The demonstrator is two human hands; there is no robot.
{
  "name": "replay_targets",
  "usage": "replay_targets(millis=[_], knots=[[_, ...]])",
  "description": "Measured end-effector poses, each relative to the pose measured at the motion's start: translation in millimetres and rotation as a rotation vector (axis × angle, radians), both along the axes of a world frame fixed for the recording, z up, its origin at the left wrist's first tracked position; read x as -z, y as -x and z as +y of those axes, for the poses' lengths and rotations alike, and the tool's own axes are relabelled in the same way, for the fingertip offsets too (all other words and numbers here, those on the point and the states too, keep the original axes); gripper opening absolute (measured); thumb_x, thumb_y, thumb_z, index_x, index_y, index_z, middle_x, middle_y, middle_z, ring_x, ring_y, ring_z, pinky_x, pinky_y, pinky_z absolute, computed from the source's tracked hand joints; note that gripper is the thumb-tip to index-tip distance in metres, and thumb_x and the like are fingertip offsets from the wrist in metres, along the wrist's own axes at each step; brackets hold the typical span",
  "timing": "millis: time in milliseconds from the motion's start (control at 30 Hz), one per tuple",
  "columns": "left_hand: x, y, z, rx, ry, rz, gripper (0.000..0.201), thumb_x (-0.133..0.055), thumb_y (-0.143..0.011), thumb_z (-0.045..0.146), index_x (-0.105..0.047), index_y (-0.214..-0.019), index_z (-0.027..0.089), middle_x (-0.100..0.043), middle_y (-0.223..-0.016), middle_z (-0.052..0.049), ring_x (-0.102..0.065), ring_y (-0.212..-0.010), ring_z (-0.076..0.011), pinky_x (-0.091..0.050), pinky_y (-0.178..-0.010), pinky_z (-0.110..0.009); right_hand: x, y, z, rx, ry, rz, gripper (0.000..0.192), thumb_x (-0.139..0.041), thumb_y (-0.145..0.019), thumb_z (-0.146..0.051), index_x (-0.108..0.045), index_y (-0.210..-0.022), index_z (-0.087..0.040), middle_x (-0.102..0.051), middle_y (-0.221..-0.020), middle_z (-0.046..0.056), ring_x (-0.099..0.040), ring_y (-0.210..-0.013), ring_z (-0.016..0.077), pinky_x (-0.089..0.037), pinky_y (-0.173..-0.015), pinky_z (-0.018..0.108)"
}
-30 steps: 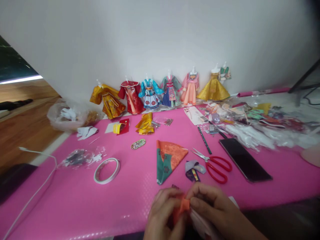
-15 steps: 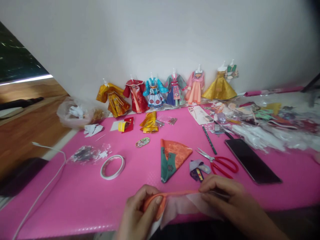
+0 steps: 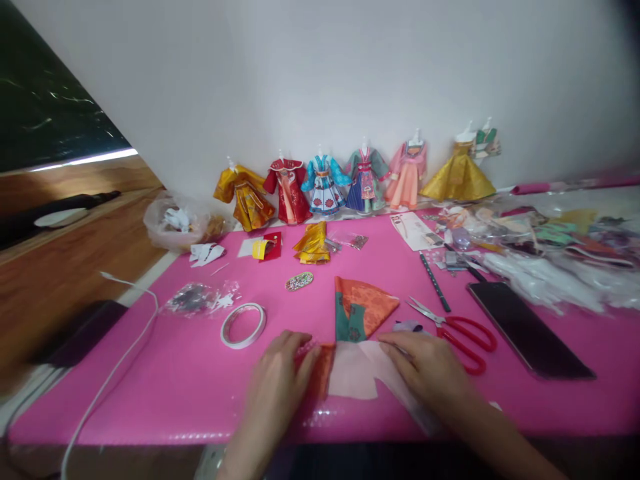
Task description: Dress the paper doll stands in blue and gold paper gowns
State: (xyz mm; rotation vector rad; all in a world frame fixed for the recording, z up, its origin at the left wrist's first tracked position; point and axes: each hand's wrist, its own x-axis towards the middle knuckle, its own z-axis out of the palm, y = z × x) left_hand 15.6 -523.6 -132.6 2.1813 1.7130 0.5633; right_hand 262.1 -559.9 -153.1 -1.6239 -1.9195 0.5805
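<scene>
A small piece of fabric [image 3: 353, 373], pale on most of its face and orange at its left end, lies spread near the table's front edge. My left hand [image 3: 280, 377] holds its orange end between thumb and bent fingers. At the upper right edge, my right hand [image 3: 425, 367] pinches the pale side, covering part of it. Just beyond the fabric lies a folded orange and green cloth cone [image 3: 363, 307]. Scissors with red handles [image 3: 457, 330] rest to the right of my right hand, beside a lavender fabric scrap [image 3: 407, 326] partly hidden behind that hand.
On the pink table [image 3: 175, 380] are a tape roll [image 3: 225, 330], a speckled oval clip [image 3: 299, 281], a dark pencil [image 3: 435, 283] and a black phone [image 3: 530, 330]. Small doll dresses [image 3: 325, 187] line the wall. Plastic bags [image 3: 545, 267] pile at right; a white cable [image 3: 115, 373] runs left.
Both hands have lowered the fabric from a raised, stretched hold onto the table, its pale face now showing flat. The whole view has shifted, so the table items appear further right.
</scene>
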Motion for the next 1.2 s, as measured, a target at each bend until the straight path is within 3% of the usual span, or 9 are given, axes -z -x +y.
replay_targets(millis=[100,233,367,467,633,733,933,1033,1200], knots=[[9.9,3.6,-6.9,0.067,-0.166,-0.036,0.019,-0.055,-0.091,0.030,-0.069,-0.096,0.018,-0.069,-0.099,-0.011,-0.063,-0.096,-0.0278,-0.050,-0.083,-0.040,8.9,-3.8,-2.4,0.008,-0.029,-0.049,0.034,-0.043,-0.093,-0.025,-0.072,-0.109,-0.021,-0.076,-0.106,0.009,-0.071,-0.094,0.0292,-0.054,-0.081,0.043],[18.0,2.5,-30.0,0.229,-0.144,-0.089,0.019,-0.051,-0.094,0.024,-0.069,-0.087,0.020,-0.068,-0.094,-0.009,-0.063,-0.092,-0.0243,-0.052,-0.080,-0.037,4.1,-1.6,-3.7,0.089,-0.032,0.031,0.034,-0.046,-0.089,-0.025,-0.069,-0.113,-0.016,-0.075,-0.098,0.011,-0.071,-0.089,0.0282,-0.054,-0.075,0.040],[26.7,-0.5,-46.8,0.265,-0.087,-0.079,0.015,-0.055,-0.093,0.024,-0.070,-0.093,0.022,-0.069,-0.101,-0.009,-0.065,-0.094,-0.0248,-0.054,-0.083,-0.038,-7.7,22.1,-2.0,0.056,0.221,0.396,0.034,-0.050,-0.087,-0.027,-0.060,-0.118,-0.016,-0.066,-0.077,0.002,-0.063,-0.055,0.0161,-0.049,-0.049,0.027],[31.5,2.8,-48.5,0.265,-0.091,-0.086,0.015,-0.055,-0.093,0.022,-0.070,-0.095,0.023,-0.069,-0.103,-0.009,-0.066,-0.095,-0.0243,-0.054,-0.084,-0.037,-11.2,39.3,-2.0,-0.112,0.344,0.641,0.037,-0.052,-0.088,-0.026,-0.056,-0.123,-0.018,-0.066,-0.091,0.002,-0.066,-0.064,0.0134,-0.051,-0.055,0.024],[30.9,18.1,-32.7,0.214,-0.177,-0.102,0.017,-0.052,-0.094,0.023,-0.069,-0.094,0.021,-0.070,-0.099,-0.009,-0.064,-0.095,-0.0244,-0.052,-0.084,-0.039,-13.1,29.9,2.7,-0.059,0.205,0.325,0.027,-0.047,-0.089,-0.023,-0.069,-0.103,-0.016,-0.070,-0.078,0.005,-0.066,-0.069,0.0187,-0.049,-0.061,0.029],[32.3,20.9,-17.1,0.169,-0.213,-0.084,0.019,-0.051,-0.094,0.024,-0.069,-0.095,0.019,-0.069,-0.101,-0.011,-0.063,-0.096,-0.0262,-0.051,-0.084,-0.042,-12.2,19.5,7.1,0.027,0.079,0.027,0.025,-0.049,-0.086,-0.017,-0.071,-0.099,-0.018,-0.072,-0.092,0.007,-0.067,-0.082,0.0220,-0.047,-0.073,0.033],[31.7,4.6,3.6,0.164,-0.088,-0.022,0.018,-0.056,-0.088,0.021,-0.067,-0.100,0.016,-0.066,-0.103,-0.012,-0.059,-0.098,-0.0298,-0.047,-0.087,-0.046,-0.7,31.3,12.2,0.015,0.099,-0.325,0.014,-0.057,-0.088,-0.023,-0.070,-0.089,-0.018,-0.070,-0.093,0.009,-0.064,-0.089,0.0277,-0.042,-0.071,0.035],[24.2,0.9,4.8,0.163,-0.010,-0.079,0.010,-0.055,-0.085,0.019,-0.063,-0.079,0.017,-0.065,-0.088,-0.009,-0.059,-0.088,-0.0269,-0.047,-0.081,-0.041,0.0,32.2,13.2,-0.004,0.101,-0.275,0.009,-0.061,-0.082,-0.016,-0.066,-0.075,-0.018,-0.068,-0.086,0.007,-0.063,-0.087,0.0256,-0.040,-0.070,0.033],[5.9,4.2,-0.4,0.079,0.217,-0.403,0.009,-0.056,-0.082,0.023,-0.057,-0.073,0.019,-0.063,-0.073,-0.002,-0.058,-0.070,-0.0186,-0.045,-0.065,-0.029,-10.4,18.6,13.4,-0.070,0.217,0.151,0.009,-0.059,-0.074,-0.011,-0.062,-0.074,-0.020,-0.068,-0.073,0.000,-0.061,-0.070,0.0170,-0.038,-0.061,0.027]])
